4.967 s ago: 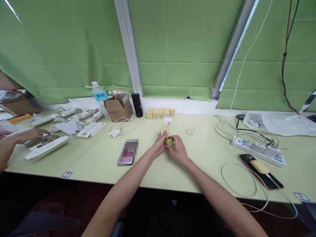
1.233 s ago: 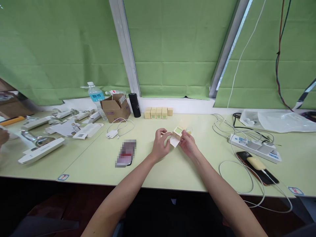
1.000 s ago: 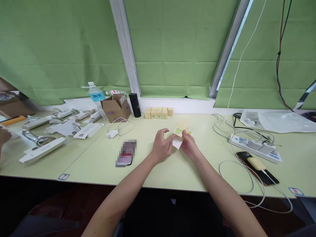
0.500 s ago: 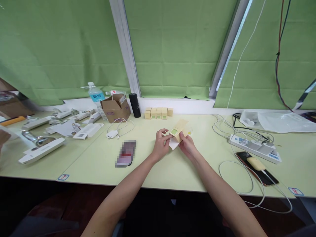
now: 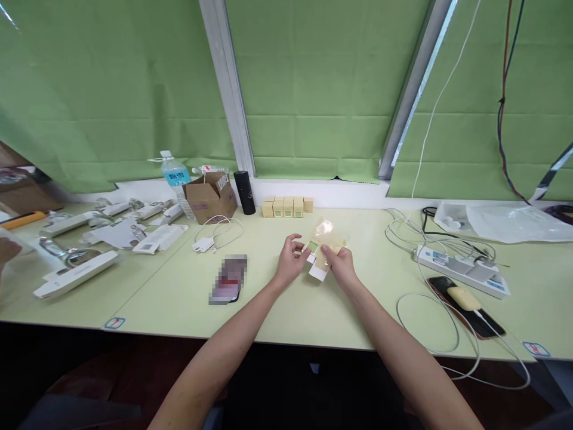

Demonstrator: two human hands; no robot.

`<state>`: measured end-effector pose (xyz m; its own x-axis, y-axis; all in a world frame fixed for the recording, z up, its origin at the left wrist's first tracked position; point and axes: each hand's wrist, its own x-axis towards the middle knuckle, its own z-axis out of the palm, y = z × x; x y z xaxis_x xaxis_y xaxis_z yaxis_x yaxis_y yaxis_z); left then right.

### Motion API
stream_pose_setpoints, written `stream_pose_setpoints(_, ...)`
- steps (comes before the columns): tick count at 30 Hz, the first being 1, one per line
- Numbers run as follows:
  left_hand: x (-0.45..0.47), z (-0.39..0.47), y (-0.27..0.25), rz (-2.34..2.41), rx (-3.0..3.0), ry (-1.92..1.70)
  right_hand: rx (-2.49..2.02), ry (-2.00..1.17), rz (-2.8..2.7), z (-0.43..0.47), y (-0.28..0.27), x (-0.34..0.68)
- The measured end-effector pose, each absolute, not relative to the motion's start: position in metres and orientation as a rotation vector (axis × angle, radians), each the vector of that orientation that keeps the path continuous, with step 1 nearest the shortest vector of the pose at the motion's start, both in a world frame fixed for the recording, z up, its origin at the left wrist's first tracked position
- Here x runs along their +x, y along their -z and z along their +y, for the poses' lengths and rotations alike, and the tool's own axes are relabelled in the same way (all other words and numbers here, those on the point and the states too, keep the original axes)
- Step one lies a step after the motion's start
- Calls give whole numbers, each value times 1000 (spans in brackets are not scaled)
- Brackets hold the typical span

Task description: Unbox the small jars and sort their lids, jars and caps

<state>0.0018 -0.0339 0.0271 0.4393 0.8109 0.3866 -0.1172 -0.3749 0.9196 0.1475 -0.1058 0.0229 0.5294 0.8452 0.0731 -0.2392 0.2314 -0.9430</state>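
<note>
A small pale-yellow carton (image 5: 333, 246), partly unfolded with a green square on one panel and white flaps, is held above the table in front of me. My left hand (image 5: 290, 261) pinches its left edge beside the green square. My right hand (image 5: 341, 267) grips it from the right, thumb on top and the other fingers hidden behind. Light glints off the carton's far panel. Beyond them, against the wall, stands a row of several small yellow boxes (image 5: 288, 207), some with the same green square.
A phone (image 5: 228, 278) lies left of my hands, near a white charger (image 5: 204, 243). Behind are a brown cardboard box (image 5: 210, 200), a black cylinder (image 5: 244, 192) and a water bottle (image 5: 176, 176). A power strip (image 5: 461, 272), cables and another phone (image 5: 486, 319) lie right. Another person's hand (image 5: 6, 249) shows far left.
The carton has been turned and spread flatter between my hands, its panels now facing up more. My right hand has rotated slightly, its thumb over the carton. My left hand stays nearly in place.
</note>
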Motion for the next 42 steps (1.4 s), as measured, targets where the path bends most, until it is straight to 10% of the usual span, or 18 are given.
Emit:
stream_pose_setpoints(10,-5,-4,-26,874,1602,-1041,-1147,-862,-807,-108,-28,143)
stream_pose_setpoints(28,-60,52,-45,2102,2241,-808,-1996,-20,-1179,-106,-9,179)
stream_pose_setpoints(42,-3,-18,-31,563,2586,-1034,-1570,-258,-1193,-96,-10,171)
